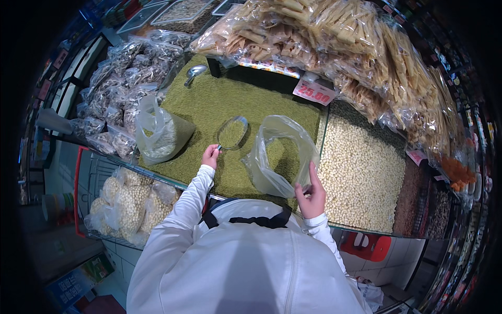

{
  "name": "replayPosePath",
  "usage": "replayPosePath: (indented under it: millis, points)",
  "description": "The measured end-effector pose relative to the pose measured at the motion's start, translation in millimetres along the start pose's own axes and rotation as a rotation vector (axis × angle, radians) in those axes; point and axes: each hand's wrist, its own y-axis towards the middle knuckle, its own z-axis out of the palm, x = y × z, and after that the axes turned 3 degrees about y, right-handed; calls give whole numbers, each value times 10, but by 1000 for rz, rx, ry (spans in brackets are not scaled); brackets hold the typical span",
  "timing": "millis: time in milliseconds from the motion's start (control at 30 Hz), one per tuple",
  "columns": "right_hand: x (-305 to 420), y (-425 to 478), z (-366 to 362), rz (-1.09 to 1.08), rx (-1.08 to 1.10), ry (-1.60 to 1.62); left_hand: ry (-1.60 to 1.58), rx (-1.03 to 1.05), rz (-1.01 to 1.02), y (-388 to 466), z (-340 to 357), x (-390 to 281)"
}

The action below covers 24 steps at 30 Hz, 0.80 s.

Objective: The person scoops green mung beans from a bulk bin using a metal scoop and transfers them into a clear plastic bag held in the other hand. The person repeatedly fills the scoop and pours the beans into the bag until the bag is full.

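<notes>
A metal scoop heaped with green mung beans is held by its handle in my left hand, just over the bean bin. On the right, a clear plastic bag stands with its mouth wide, some green beans visible inside. My right hand grips the near right part of its rim between thumb and fingers. Loose mung beans spread beneath both hands. Left of the scoop sits another plastic bag, filled with beans, its handles upright.
A second metal scoop lies at the bin's far left. Pale yellow soybeans fill the neighbouring bin beyond a glass divider. Bagged dried bean curd sticks pile up behind, above a price card. A shopping cart with bagged beans stands front left.
</notes>
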Motion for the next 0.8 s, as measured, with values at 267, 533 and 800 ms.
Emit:
replayPosePath:
  millis: [267, 533, 800]
  points:
    - [-37, 10, 19, 20, -33, 11, 78, 237, 101, -43, 14, -1217]
    - [-17, 13, 11, 18, -16, -24, 760, 635, 249, -181, 251, -2477]
    - [-16, 20, 1, -18, -11, -45, 1298, 542, 820, -333, 890, -2819]
